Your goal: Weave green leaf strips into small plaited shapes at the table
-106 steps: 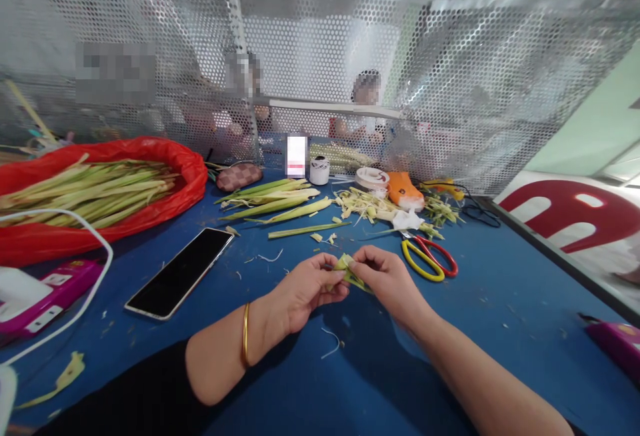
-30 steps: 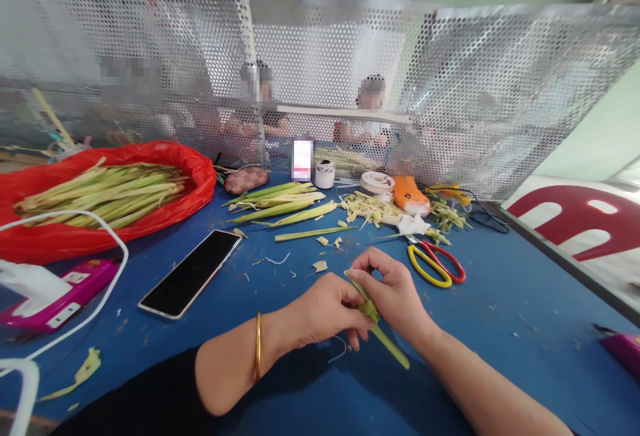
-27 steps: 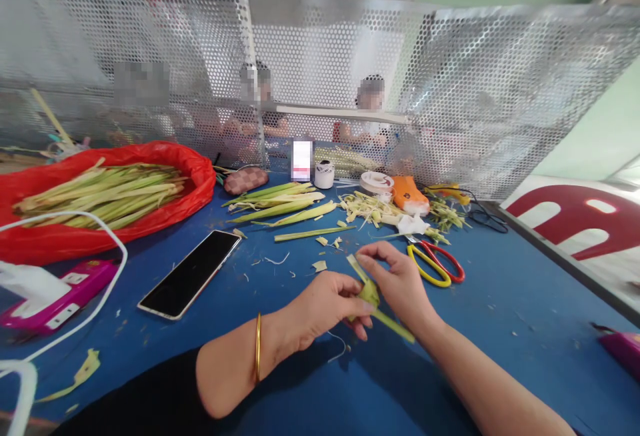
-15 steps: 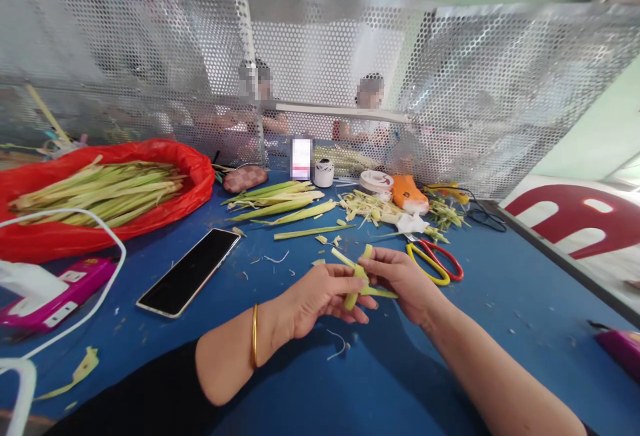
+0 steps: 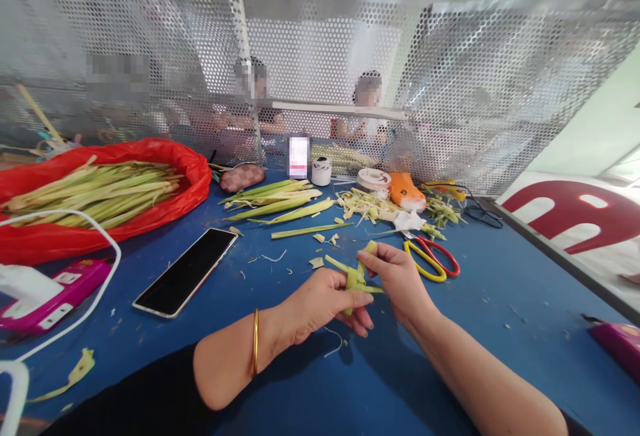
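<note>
Folded strips of pale green leaf [image 5: 355, 279] cross one another between my hands, above the blue table. My left hand [image 5: 334, 299] pinches the crossing from below, thumb in front and the other fingers behind it. With thumb and forefinger, my right hand [image 5: 393, 275] grips the upper end of one leaf strip, which rises from the crossing. One loose end points up and left, another points right. Scissors [image 5: 431, 259] with a yellow and a red handle lie just beyond my right hand. Several long green leaves [image 5: 280, 201] lie farther back on the table.
A red bag [image 5: 195, 169] full of leaves stands at the left, near a phone [image 5: 185, 273] and a magenta power strip [image 5: 75, 296] with a white cable. Leaf scraps [image 5: 367, 206], a tape roll [image 5: 374, 179] and an orange packet [image 5: 406, 189] lie before a perforated metal screen [image 5: 320, 43]. People sit behind it.
My right hand has shifted slightly, drawing the upright strip up from the crossing. My left thumb has slid lower on the folded leaf. The whole view has moved a little.
</note>
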`<state>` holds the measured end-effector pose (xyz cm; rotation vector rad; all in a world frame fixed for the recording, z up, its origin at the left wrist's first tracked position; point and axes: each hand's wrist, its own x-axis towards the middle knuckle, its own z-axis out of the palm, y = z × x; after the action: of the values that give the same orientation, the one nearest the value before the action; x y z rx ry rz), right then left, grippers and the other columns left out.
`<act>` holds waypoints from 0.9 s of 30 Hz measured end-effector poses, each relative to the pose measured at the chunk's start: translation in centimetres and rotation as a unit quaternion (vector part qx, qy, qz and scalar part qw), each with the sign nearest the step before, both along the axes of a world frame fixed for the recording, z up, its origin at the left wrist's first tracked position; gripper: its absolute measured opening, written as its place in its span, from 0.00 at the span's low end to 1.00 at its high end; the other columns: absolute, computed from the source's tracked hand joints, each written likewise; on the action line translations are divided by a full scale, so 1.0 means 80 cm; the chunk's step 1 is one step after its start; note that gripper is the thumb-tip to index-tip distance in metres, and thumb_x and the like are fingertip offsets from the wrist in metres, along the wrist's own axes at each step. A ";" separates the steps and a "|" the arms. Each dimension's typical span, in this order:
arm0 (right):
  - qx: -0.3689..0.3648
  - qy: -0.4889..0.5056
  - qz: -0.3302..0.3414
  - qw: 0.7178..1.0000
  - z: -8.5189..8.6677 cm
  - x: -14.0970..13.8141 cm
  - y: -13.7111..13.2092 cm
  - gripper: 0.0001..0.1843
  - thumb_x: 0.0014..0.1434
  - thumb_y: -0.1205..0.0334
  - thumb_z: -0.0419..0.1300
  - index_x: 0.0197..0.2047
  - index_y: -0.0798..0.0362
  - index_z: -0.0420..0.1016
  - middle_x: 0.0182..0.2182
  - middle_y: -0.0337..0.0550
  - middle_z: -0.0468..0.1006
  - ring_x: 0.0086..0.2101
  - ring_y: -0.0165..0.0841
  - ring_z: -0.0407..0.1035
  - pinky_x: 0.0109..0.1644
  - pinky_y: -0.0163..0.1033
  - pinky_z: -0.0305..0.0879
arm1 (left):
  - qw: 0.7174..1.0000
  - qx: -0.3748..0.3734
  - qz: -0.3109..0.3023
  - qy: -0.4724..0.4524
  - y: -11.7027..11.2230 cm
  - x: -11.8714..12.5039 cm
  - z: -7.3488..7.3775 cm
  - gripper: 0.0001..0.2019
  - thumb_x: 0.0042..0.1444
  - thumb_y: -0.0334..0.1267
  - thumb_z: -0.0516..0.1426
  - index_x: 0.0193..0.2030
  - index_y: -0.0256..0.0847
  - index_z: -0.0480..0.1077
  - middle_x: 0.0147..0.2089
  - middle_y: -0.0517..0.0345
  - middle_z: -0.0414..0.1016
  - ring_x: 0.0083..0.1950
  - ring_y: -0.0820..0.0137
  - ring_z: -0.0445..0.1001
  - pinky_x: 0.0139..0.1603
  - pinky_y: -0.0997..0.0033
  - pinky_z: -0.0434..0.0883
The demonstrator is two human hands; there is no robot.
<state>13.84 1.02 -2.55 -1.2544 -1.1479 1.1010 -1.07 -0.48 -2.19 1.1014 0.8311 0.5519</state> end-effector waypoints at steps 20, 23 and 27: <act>-0.002 -0.015 -0.014 1.000 -0.011 0.000 0.007 0.17 0.48 0.48 0.64 0.22 0.54 0.70 0.18 0.35 0.66 0.22 0.28 0.58 0.26 0.35 0.55 | 0.998 -0.013 0.064 -0.015 0.002 0.001 0.000 0.14 0.47 0.43 0.65 0.32 0.34 0.73 0.28 0.52 0.79 0.30 0.68 0.78 0.44 0.62 0.74; 0.022 -0.012 -0.075 0.997 -0.009 0.002 0.009 0.18 0.50 0.46 0.63 0.31 0.53 0.73 0.26 0.39 0.73 0.28 0.33 0.67 0.32 0.36 0.61 | 0.988 -0.024 0.141 -0.054 0.012 -0.006 0.003 0.16 0.49 0.45 0.64 0.39 0.35 0.74 0.37 0.48 0.80 0.39 0.64 0.79 0.52 0.59 0.70; 0.053 -0.071 -0.047 0.995 -0.003 -0.002 0.001 0.17 0.54 0.47 0.60 0.29 0.53 0.73 0.24 0.39 0.73 0.29 0.33 0.67 0.34 0.37 0.62 | 0.973 0.020 0.204 -0.109 0.024 -0.013 0.005 0.13 0.53 0.39 0.61 0.44 0.37 0.74 0.47 0.48 0.79 0.54 0.63 0.74 0.61 0.62 0.62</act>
<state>13.68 1.08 -2.79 -1.3068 -1.2236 0.8812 -2.08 1.44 -1.77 0.8874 0.8581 1.0183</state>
